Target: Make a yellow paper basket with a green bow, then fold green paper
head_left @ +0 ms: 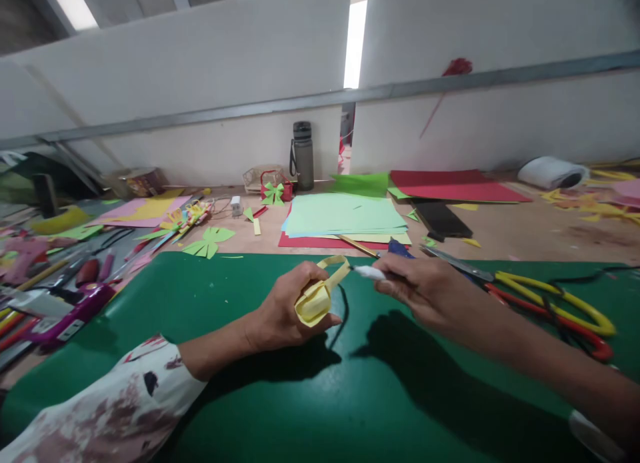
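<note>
My left hand (290, 303) is closed around a small pale yellow folded-paper piece (313, 304). A thin yellow paper strip (339, 271) curves up from that piece in a loop. My right hand (420, 283) grips a white pen-like tool (369, 272), its dark narrow tip at or very near the strip's right side; I cannot tell if they touch. Behind my right fingers a dark blue object (400, 248) shows in part. Large scissors (555, 306) with yellow and red handles lie beside my right forearm, which partly covers them.
A green mat (280, 403) covers the near table. Behind it stand a paper stack (345, 216), a black phone (443, 219), red sheets (457, 185) and a grey bottle (303, 157). Leftward lie green paper leaves (209, 241), a purple tool (73, 316) and cluttered pens.
</note>
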`<state>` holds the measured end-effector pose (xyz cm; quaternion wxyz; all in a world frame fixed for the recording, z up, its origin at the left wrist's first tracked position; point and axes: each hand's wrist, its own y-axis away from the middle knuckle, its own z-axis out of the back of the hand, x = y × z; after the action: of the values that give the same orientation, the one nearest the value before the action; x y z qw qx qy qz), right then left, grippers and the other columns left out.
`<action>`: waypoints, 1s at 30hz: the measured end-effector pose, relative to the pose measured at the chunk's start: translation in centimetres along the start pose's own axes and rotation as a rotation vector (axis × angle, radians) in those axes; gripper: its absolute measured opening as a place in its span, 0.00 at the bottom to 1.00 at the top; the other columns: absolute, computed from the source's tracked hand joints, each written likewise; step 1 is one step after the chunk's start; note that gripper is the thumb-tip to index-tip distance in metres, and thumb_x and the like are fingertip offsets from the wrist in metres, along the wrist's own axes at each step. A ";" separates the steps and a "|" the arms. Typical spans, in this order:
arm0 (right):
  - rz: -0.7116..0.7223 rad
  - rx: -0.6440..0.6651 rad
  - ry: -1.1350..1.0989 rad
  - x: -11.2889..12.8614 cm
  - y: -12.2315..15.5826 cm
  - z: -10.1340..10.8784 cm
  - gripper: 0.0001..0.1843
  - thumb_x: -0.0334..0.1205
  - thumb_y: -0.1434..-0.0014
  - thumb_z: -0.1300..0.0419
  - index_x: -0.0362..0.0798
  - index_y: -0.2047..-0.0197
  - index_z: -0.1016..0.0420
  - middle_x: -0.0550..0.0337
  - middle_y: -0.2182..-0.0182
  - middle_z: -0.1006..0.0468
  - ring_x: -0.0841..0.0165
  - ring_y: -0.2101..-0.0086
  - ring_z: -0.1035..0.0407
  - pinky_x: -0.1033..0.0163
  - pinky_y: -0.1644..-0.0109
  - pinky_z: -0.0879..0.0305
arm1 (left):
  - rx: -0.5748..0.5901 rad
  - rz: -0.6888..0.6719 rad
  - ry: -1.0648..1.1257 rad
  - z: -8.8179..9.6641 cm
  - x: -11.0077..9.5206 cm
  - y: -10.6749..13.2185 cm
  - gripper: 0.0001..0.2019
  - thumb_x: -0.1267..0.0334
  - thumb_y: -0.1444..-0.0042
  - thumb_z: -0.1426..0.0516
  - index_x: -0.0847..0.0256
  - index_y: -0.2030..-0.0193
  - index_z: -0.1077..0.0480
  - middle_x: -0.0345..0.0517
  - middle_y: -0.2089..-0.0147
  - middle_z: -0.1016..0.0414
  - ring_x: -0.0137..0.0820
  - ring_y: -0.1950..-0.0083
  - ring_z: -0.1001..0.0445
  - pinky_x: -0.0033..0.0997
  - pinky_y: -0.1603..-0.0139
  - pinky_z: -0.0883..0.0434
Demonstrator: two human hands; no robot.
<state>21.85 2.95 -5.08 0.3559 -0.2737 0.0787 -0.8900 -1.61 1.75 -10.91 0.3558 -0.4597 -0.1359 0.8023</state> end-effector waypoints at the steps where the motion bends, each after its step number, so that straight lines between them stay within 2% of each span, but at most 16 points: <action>1: -0.034 -0.019 -0.084 0.0 0.0 -0.1 0.12 0.42 0.38 0.47 0.48 0.72 0.31 0.62 0.76 0.30 0.71 0.74 0.38 0.66 0.70 0.44 | -0.008 0.001 0.001 0.0 0.1 0.0 0.19 0.59 0.51 0.36 0.60 0.58 0.41 0.38 0.67 0.38 0.23 0.73 0.43 0.23 0.74 0.39; 3: -0.085 -0.067 -0.265 0.4 0.0 -0.2 0.14 0.46 0.39 0.44 0.48 0.73 0.30 0.63 0.75 0.32 0.71 0.73 0.38 0.66 0.70 0.42 | -0.011 -0.006 0.008 0.1 0.2 0.1 0.19 0.59 0.51 0.36 0.60 0.57 0.41 0.38 0.67 0.38 0.23 0.73 0.42 0.23 0.74 0.39; 7: -0.233 -0.292 -0.613 1.9 0.4 -0.9 0.14 0.51 0.44 0.39 0.49 0.72 0.27 0.66 0.80 0.35 0.74 0.79 0.42 0.68 0.77 0.45 | -0.010 -0.009 0.040 0.0 0.3 0.3 0.20 0.60 0.51 0.36 0.59 0.56 0.41 0.38 0.67 0.37 0.24 0.73 0.41 0.24 0.73 0.38; 9: -0.262 -0.372 -0.725 2.6 0.6 -1.4 0.13 0.50 0.46 0.37 0.50 0.71 0.27 0.66 0.80 0.32 0.74 0.79 0.40 0.69 0.78 0.44 | -0.015 -0.007 0.055 -0.1 0.3 0.3 0.20 0.61 0.51 0.37 0.59 0.55 0.41 0.39 0.67 0.37 0.25 0.72 0.39 0.25 0.72 0.37; 11: -0.257 -0.395 -0.773 3.0 0.7 -1.7 0.12 0.49 0.48 0.35 0.50 0.72 0.26 0.65 0.80 0.30 0.73 0.78 0.37 0.69 0.77 0.43 | -0.020 -0.007 0.068 -0.2 0.3 0.4 0.20 0.60 0.51 0.37 0.59 0.55 0.41 0.40 0.66 0.36 0.27 0.69 0.37 0.26 0.70 0.35; 16: -0.258 -0.406 -0.766 3.1 0.8 -2.0 0.10 0.47 0.48 0.34 0.49 0.72 0.25 0.63 0.79 0.26 0.71 0.77 0.33 0.67 0.77 0.40 | -0.030 -0.006 0.059 -0.4 0.1 0.5 0.22 0.57 0.52 0.36 0.59 0.55 0.40 0.43 0.65 0.33 0.31 0.64 0.33 0.28 0.67 0.32; 22: -0.260 -0.429 -0.689 2.9 1.0 -2.1 0.08 0.45 0.48 0.34 0.49 0.72 0.24 0.61 0.79 0.25 0.70 0.77 0.32 0.67 0.78 0.39 | -0.057 0.043 0.096 -0.5 -0.2 0.5 0.22 0.54 0.52 0.36 0.60 0.55 0.39 0.39 0.69 0.34 0.28 0.70 0.35 0.26 0.71 0.34; 27: -0.096 -0.466 -0.578 3.1 1.6 -2.3 0.02 0.37 0.49 0.34 0.51 0.70 0.23 0.63 0.76 0.23 0.73 0.78 0.34 0.68 0.77 0.37 | -0.064 0.142 0.147 -0.6 -0.5 0.5 0.23 0.58 0.54 0.35 0.60 0.56 0.40 0.35 0.72 0.37 0.25 0.74 0.39 0.24 0.74 0.37; 30: -0.002 -0.452 -0.556 3.3 1.8 -2.2 0.03 0.35 0.49 0.34 0.51 0.68 0.23 0.63 0.75 0.22 0.71 0.76 0.31 0.67 0.74 0.35 | -0.060 0.149 0.162 -0.7 -0.5 0.5 0.22 0.59 0.54 0.35 0.60 0.56 0.40 0.35 0.71 0.37 0.26 0.72 0.37 0.24 0.72 0.35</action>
<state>19.72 -0.74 -6.08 0.2934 -0.5774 0.1733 -0.7420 -1.11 0.95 -11.19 0.2910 -0.5422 -0.0959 0.7824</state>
